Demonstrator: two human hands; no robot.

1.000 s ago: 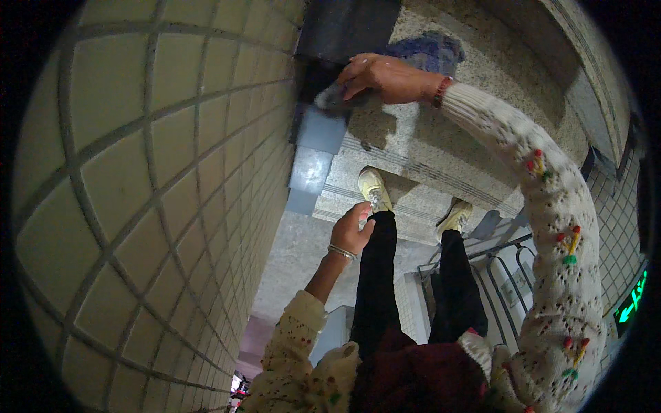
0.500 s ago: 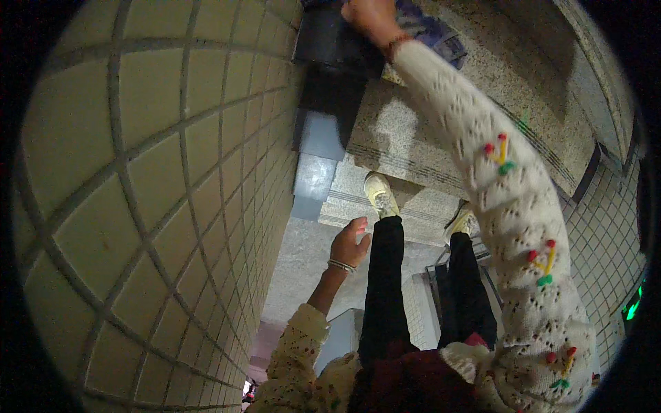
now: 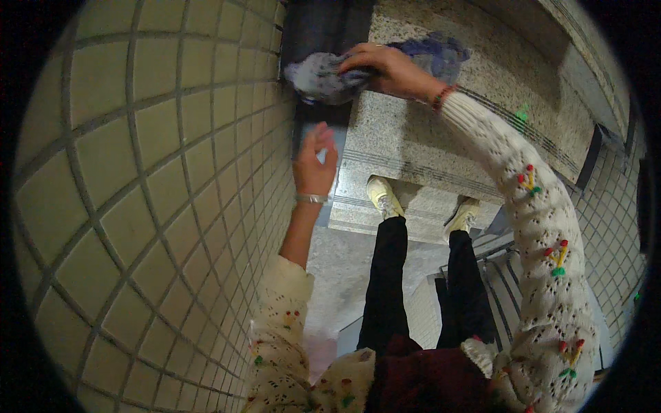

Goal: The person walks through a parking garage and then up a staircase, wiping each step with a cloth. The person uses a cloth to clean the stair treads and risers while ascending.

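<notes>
A crumpled blue-grey cloth (image 3: 325, 77) is bunched in my right hand (image 3: 396, 71), whose fingers are closed over its edge. The cloth lies against the dark glossy skirting strip (image 3: 323, 31) at the foot of the tiled wall. More bluish-purple cloth (image 3: 441, 55) shows beyond the wrist on the stair; whether it is the same piece, I cannot tell. My left hand (image 3: 317, 168) hangs nearer to me, beside the wall, with nothing in it and its fingers loosely stretched, slightly blurred.
Pale tiled wall (image 3: 158, 138) rises along the left. Speckled stone steps (image 3: 406, 131) with dark grooved edges climb ahead. My feet, in pale yellow shoes (image 3: 383, 196), stand on a lower step. A metal railing (image 3: 502, 275) is at the lower right, and grey floor (image 3: 337, 268) lies below.
My right hand has come nearer and now shows the cloth bunched by the wall. My left hand has risen forward and to the left, toward the skirting.
</notes>
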